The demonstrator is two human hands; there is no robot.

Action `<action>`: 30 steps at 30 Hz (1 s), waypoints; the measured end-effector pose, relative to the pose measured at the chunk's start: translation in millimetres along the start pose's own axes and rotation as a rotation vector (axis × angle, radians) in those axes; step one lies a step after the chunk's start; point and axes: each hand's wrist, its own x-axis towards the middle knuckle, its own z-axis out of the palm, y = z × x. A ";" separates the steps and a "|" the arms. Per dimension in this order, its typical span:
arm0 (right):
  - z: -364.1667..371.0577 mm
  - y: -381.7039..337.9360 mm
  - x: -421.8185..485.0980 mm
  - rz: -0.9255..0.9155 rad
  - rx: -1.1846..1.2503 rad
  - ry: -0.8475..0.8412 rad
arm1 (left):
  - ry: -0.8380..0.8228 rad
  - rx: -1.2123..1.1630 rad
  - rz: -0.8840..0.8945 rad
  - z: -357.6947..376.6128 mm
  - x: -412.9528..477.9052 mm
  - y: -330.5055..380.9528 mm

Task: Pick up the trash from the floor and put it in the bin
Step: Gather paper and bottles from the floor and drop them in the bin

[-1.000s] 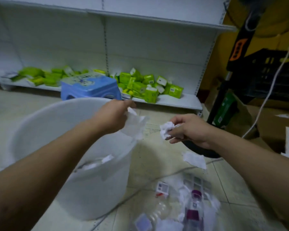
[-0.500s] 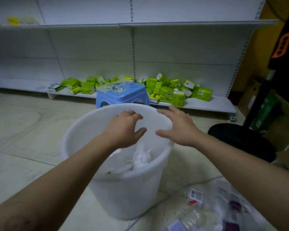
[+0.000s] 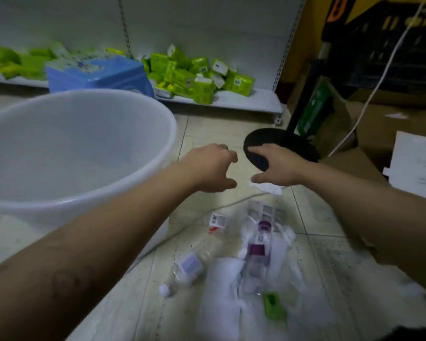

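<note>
Left grip (image 3: pixel 210 168) and right grip (image 3: pixel 278 166) are hovering, fingers spread, empty; tissue (image 3: pixel 268 188) is lying just beneath the right grip

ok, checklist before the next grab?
1. Left hand free: ok, fingers loosely curled, nothing in it.
2. Right hand free: ok, spread over the crumpled tissue.
3. Right hand touching the tissue: cannot tell.
4. Bin upright with its mouth open, beside the left arm: ok.
5. White cable clear of the tissue: cannot tell, it runs right up to it.
6. Floor cleared: not ok, the clear bottle, purple-label bottle and paper lie nearer the camera.
</note>
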 end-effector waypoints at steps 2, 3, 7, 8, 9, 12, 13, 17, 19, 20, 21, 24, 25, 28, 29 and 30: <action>17.9 21.2 -9.7 0.004 0.051 -0.056 | -0.122 -0.010 -0.030 30.9 -2.3 11.1; 28.4 29.9 -14.5 0.002 0.070 -0.068 | -0.189 -0.006 -0.038 47.2 -4.3 13.3; 88.8 48.7 -31.4 0.000 0.140 -0.126 | -0.340 -0.003 -0.125 105.4 -20.3 7.7; 107.7 50.2 -35.6 0.015 0.178 -0.158 | -0.348 -0.020 -0.159 119.3 -24.0 6.9; 127.4 50.7 -40.5 0.038 0.217 -0.185 | -0.356 -0.047 -0.195 134.1 -27.9 8.1; 176.2 50.4 -51.5 0.134 0.285 -0.168 | -0.396 -0.135 -0.301 178.6 -41.9 13.0; 187.0 49.9 -53.2 0.162 0.294 -0.144 | -0.408 -0.155 -0.334 191.2 -47.5 13.1; 213.5 45.0 -52.6 0.273 0.229 -0.172 | -0.433 -0.079 -0.451 221.4 -69.9 3.3; 222.2 38.8 -52.1 0.322 0.187 -0.176 | -0.435 -0.073 -0.465 226.4 -74.8 -1.4; 226.4 36.0 -52.0 0.349 0.181 -0.170 | -0.421 -0.073 -0.464 228.3 -74.8 -3.5; 229.7 34.1 -52.2 0.380 0.189 -0.167 | -0.404 -0.075 -0.462 229.9 -74.2 -5.3; 237.7 32.4 -54.4 0.461 0.270 -0.171 | -0.398 -0.100 -0.458 233.4 -75.0 -6.9; 239.4 32.1 -55.6 0.480 0.304 -0.157 | -0.391 -0.103 -0.454 235.2 -76.5 -6.8; 238.0 32.5 -59.3 0.529 0.432 -0.087 | -0.342 -0.151 -0.446 232.1 -78.4 -8.0; 235.2 32.8 -60.1 0.534 0.484 -0.064 | -0.317 -0.194 -0.444 228.0 -77.0 -9.0; 231.2 33.4 -60.6 0.533 0.540 -0.041 | -0.294 -0.243 -0.437 222.1 -74.5 -9.1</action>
